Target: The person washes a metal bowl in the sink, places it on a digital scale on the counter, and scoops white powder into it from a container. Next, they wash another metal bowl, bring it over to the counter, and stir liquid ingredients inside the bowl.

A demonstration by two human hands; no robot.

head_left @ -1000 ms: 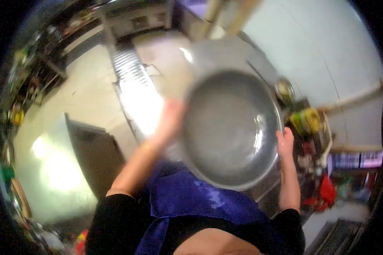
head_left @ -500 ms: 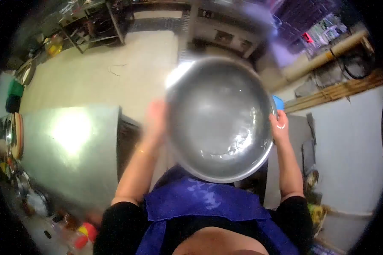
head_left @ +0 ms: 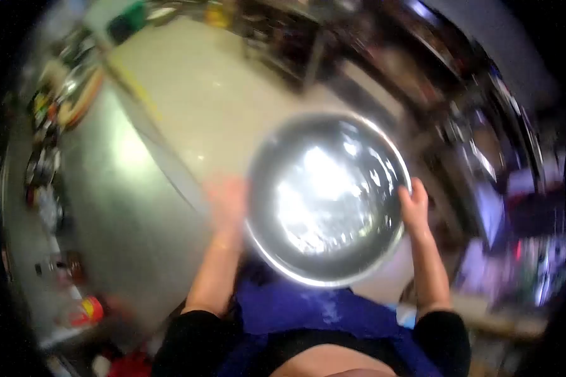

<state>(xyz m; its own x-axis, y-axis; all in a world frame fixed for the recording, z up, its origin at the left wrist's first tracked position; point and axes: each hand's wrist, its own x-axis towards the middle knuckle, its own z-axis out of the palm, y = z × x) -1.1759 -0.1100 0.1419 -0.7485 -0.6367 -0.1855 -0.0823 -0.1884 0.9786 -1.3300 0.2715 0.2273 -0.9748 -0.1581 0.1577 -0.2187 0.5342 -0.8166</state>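
Note:
A large round metal basin [head_left: 267,220] is held out in front of my chest, over the blue apron [head_left: 289,308]. Bright reflections cover its inside; whether liquid lies in it I cannot tell. My right hand [head_left: 414,204] grips the right rim, its thumb over the edge and its fingers beneath, out of sight. At the opposite rim my left hand [head_left: 225,201] supports the basin, its fingers smeared by motion.
On my left stands a metal-topped table [head_left: 126,220], with a red-and-yellow container [head_left: 87,311] near it and cluttered utensils along its far side. Pale floor [head_left: 214,94] stretches ahead. A dark metal rack [head_left: 283,50] stands beyond, and a green bin [head_left: 127,24] at the far left.
The view has swung to the left, so the room appears turned clockwise and blurred. The basin stays between both hands, slightly lower in view, and its inside now shows brighter reflections.

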